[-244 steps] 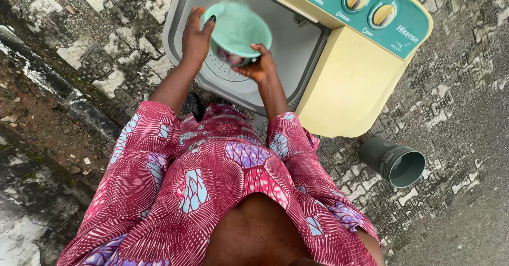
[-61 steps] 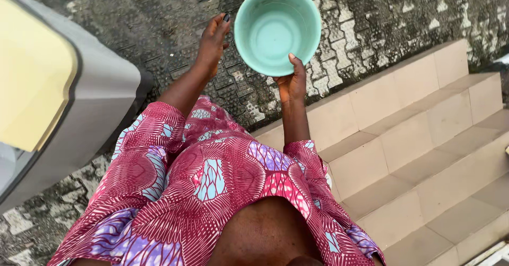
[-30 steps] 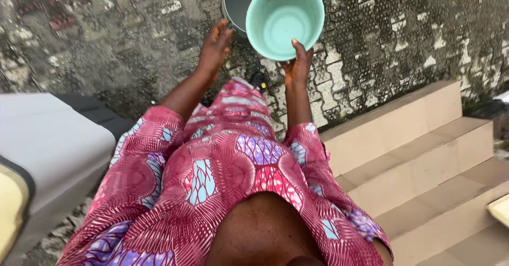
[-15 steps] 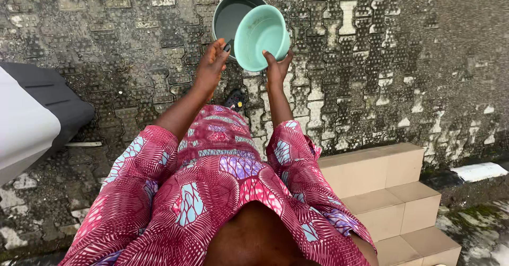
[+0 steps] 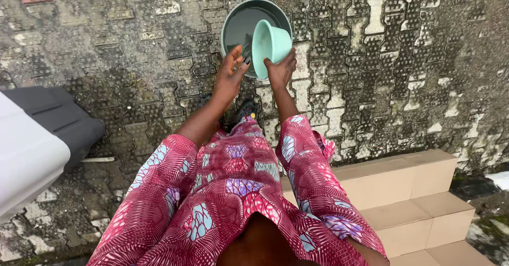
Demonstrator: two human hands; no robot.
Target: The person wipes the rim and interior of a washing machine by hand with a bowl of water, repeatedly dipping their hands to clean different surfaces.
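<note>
Right hand [image 5: 281,70]: fingers pinch the lower rim of a smooth mint-green plastic bowl [image 5: 270,42], tipped steeply on edge inside the mouth of a round dark-grey bucket [image 5: 238,22] just beyond the fingertips. Left hand [image 5: 231,75]: fingers loosely spread, empty, over the bucket's near rim. Rough, mossy interlocking paving [image 5: 397,49] lies open all around; tan tiled steps [image 5: 403,192] sit well behind the right hand.

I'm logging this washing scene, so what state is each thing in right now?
Mint bowl: tipped on its side, opening to the left, over the bucket.
Grey bucket: upright on the paving, open, holding water.
Right hand: gripping the bowl's lower edge.
Left hand: open, fingers spread, holding nothing.
Tiled steps: bare, dry.
Paving: wet, mossy.
</note>
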